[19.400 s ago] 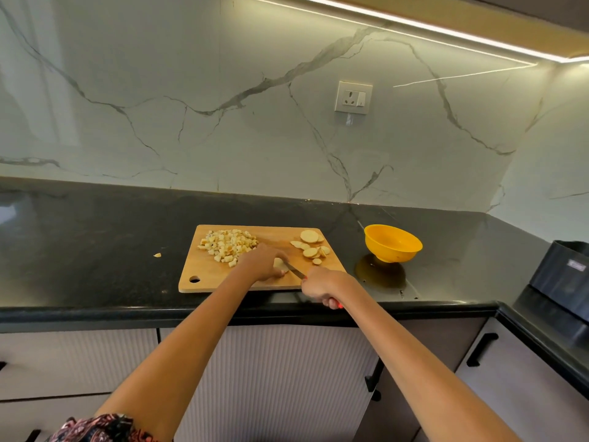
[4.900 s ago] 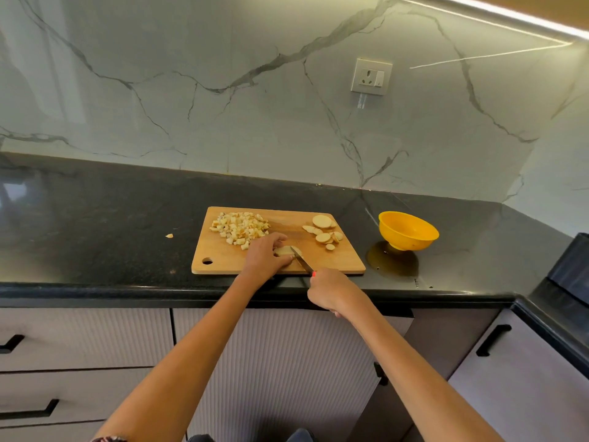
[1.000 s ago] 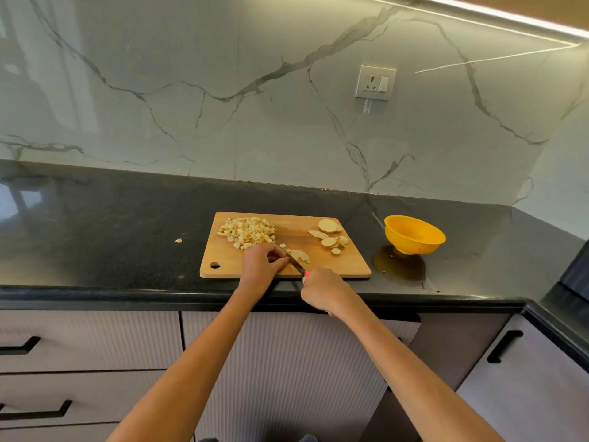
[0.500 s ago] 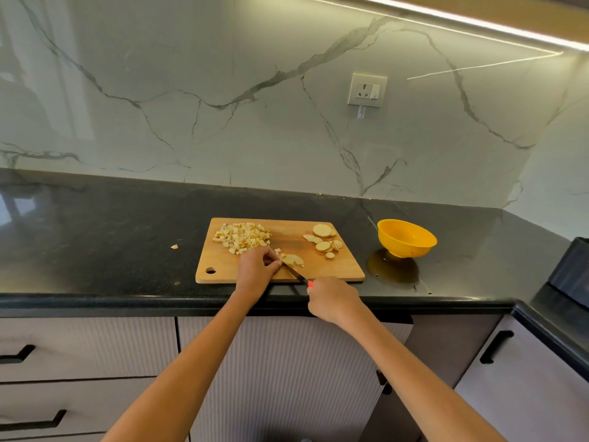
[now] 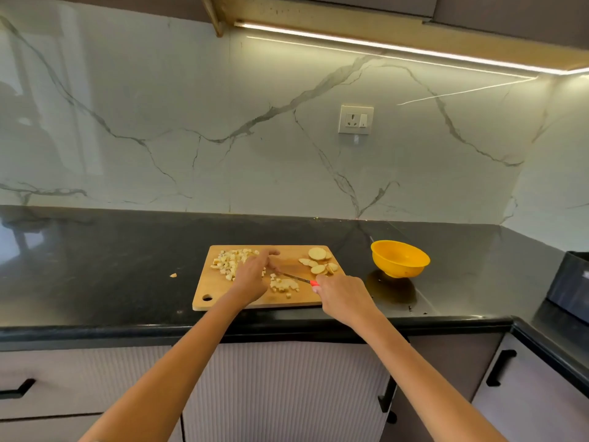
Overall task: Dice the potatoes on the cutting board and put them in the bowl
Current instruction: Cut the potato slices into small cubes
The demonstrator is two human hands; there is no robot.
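Note:
A wooden cutting board (image 5: 306, 299) lies on the black counter. A pile of diced potato (image 5: 228, 261) sits at its far left, a small heap of fresh cubes (image 5: 283, 284) near the middle, and round potato slices (image 5: 317, 253) at the far right. My right hand (image 5: 342, 295) grips a red-handled knife (image 5: 294, 276), blade pointing left across the board. My left hand (image 5: 251, 274) hovers over the board with fingers stretched toward the diced pile, beside the blade tip. A yellow bowl (image 5: 400, 258) stands right of the board; I see nothing in it.
One stray potato bit (image 5: 173, 275) lies on the counter (image 5: 95, 266) left of the board. A dark appliance (image 5: 570, 285) sits at the far right corner. A wall socket (image 5: 356, 119) is on the marble backsplash. Cabinet fronts with black handles run below the counter edge.
My left hand has let go of the piece it was steadying and moved up and left toward the diced pile. The knife has swung flatter across the board, leaving cut cubes behind.

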